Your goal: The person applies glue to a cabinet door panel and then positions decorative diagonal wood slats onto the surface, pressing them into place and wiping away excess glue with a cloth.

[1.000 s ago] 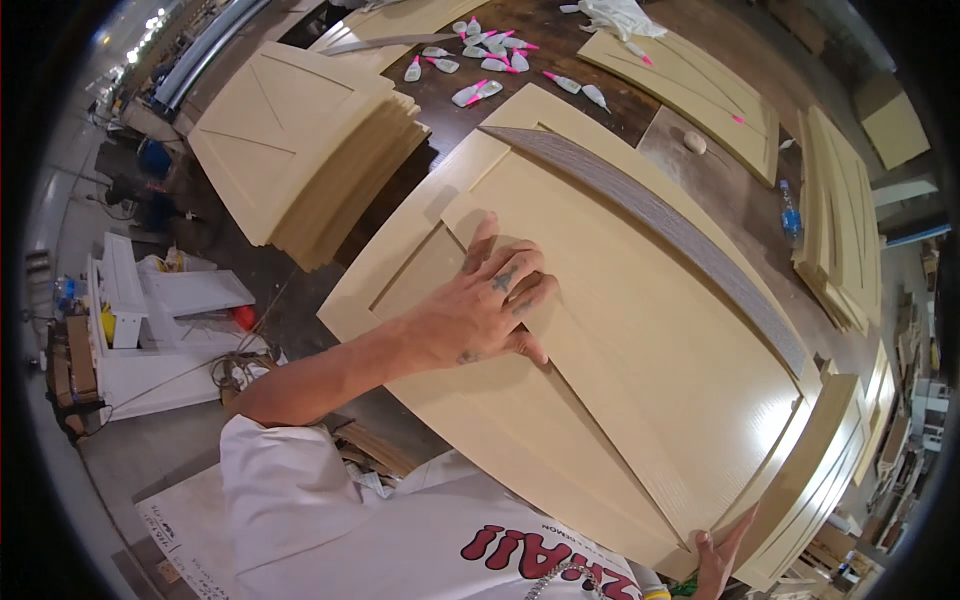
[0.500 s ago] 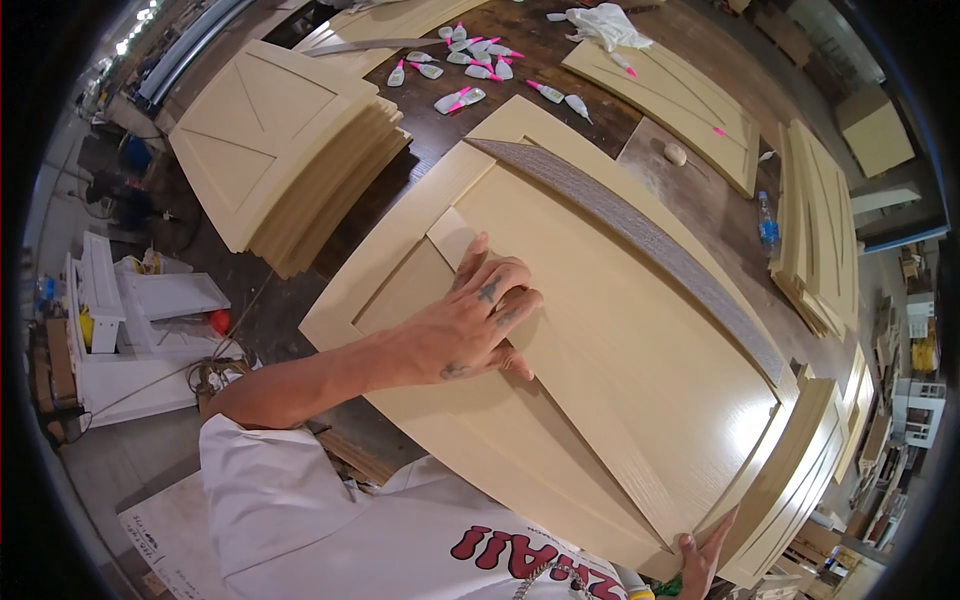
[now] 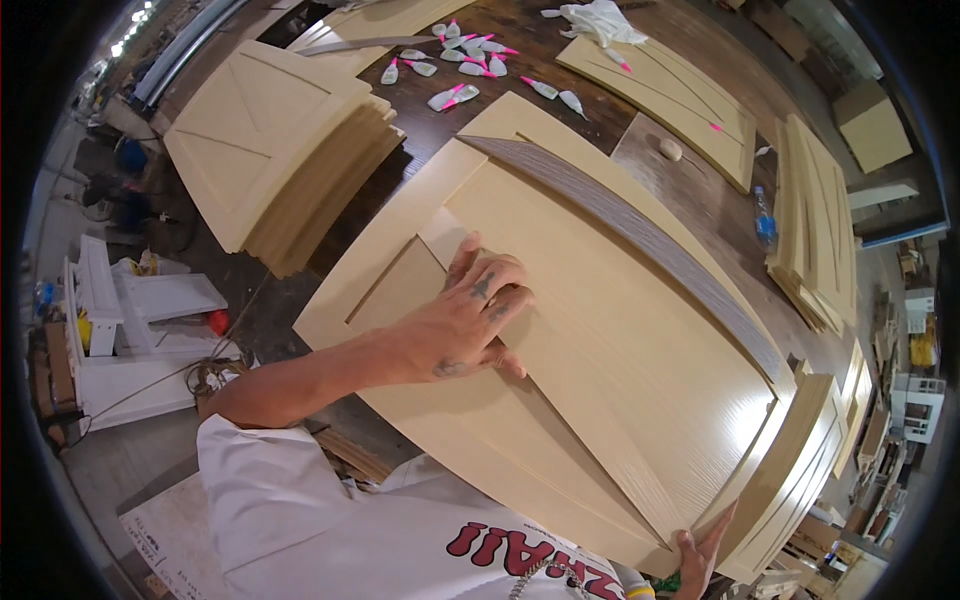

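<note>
A large cream door panel (image 3: 590,290) with a raised frame lies tilted in front of me. Across its recess runs a diagonal cream strip (image 3: 600,455). My left hand (image 3: 470,315) is closed over the strip's upper part, fingers curled on the far side and thumb on the near side. At the panel's lower right corner, by the strip's lower end, my right hand (image 3: 700,555) grips the edge, its thumb on top; some of its fingers are hidden. A loose-looking grey-brown strip (image 3: 640,245) stands along the recess's far side.
Stacked cream panels stand at left (image 3: 260,150) and right (image 3: 815,230), with another stack (image 3: 790,480) by my right hand. Several small white bottles with pink tips (image 3: 470,60) lie on the dark table (image 3: 545,50). Beyond are a white cloth (image 3: 600,22) and a water bottle (image 3: 765,220).
The whole scene has shifted slightly left in the view. Both hands keep their places on the strip and the panel.
</note>
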